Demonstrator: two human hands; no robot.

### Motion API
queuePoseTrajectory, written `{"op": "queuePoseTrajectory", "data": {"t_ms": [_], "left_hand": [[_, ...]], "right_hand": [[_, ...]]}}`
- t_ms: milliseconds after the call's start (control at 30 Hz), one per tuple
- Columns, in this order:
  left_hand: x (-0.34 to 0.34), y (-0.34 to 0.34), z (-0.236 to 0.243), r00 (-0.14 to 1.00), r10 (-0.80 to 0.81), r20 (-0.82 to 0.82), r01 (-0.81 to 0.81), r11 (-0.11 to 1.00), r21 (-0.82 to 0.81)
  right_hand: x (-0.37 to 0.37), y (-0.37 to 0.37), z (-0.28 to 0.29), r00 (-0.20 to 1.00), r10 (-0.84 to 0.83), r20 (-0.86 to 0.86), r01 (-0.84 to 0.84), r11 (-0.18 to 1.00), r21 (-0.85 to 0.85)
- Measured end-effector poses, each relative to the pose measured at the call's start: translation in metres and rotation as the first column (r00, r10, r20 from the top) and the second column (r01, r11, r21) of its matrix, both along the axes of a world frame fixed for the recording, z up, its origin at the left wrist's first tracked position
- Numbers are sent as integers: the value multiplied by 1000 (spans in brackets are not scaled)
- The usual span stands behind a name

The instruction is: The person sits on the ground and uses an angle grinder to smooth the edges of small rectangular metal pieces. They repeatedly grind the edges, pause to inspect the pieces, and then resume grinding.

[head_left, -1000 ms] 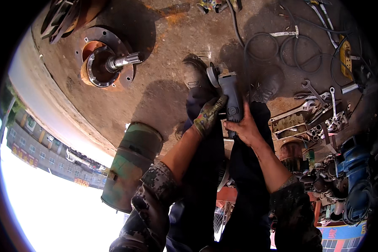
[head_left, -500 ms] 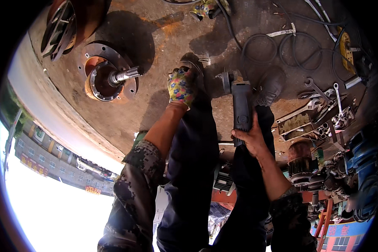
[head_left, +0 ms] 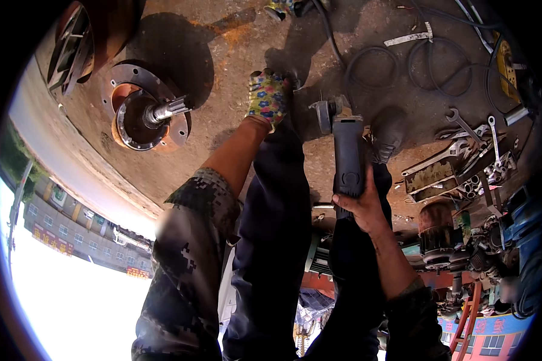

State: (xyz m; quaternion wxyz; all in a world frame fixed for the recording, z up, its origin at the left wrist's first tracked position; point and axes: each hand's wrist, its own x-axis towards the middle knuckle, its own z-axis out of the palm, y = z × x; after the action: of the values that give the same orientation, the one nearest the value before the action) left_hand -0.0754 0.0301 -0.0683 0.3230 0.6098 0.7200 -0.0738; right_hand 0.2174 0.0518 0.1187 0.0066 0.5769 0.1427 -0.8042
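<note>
My left hand (head_left: 267, 96), in a flower-patterned work glove, is curled closed over the dark shoe of my left foot. Whatever its fingers hold, if anything, is hidden. My bare right hand (head_left: 365, 203) is wrapped round the rear of a dark grey angle grinder (head_left: 348, 153). The grinder's head and disc (head_left: 324, 117) point away from me, a short way right of the gloved hand. Whether the disc is spinning cannot be told.
A flanged metal part with a splined shaft (head_left: 168, 109) stands at left. A flower-patterned glove (head_left: 280, 8) shows at the far edge. Looped cable (head_left: 372, 51) lies far right. Wrenches (head_left: 464, 125) and a metal tray (head_left: 430, 179) lie right, with a rusty motor (head_left: 435, 228) nearer.
The view has shifted a little, so things on the ground sit further outward. My gloved hand is slightly further away in the picture. My right hand keeps its grip on the grinder.
</note>
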Motion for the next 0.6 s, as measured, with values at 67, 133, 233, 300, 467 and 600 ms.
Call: {"op": "queuePoseTrajectory", "data": {"t_ms": [67, 133, 233, 300, 467, 600], "left_hand": [[9, -3, -6, 1000, 8, -7, -8, 1000, -28], [21, -13, 1, 990, 137, -27, -137, 990, -15], [32, -20, 8, 988, 139, -63, -140, 990, -25], [35, -29, 12, 997, 57, -46, -57, 998, 9], [35, -59, 38, 959, 283, 22, -280, 930, 237], [54, -73, 78, 844, 516, 146, -526, 849, 41]], "right_hand": [[3, 0, 0, 1000, -16, 5, 16, 1000, 20], [6, -3, 4, 999, -28, -30, 29, 999, 45], [12, -6, 2, 994, -28, -102, 29, 999, 15], [13, -7, 1, 995, -19, -100, 18, 1000, -3], [8, -5, -7, 986, 151, -77, -148, 988, 39], [12, -2, -15, 986, 165, 0, -165, 986, 24]]}}
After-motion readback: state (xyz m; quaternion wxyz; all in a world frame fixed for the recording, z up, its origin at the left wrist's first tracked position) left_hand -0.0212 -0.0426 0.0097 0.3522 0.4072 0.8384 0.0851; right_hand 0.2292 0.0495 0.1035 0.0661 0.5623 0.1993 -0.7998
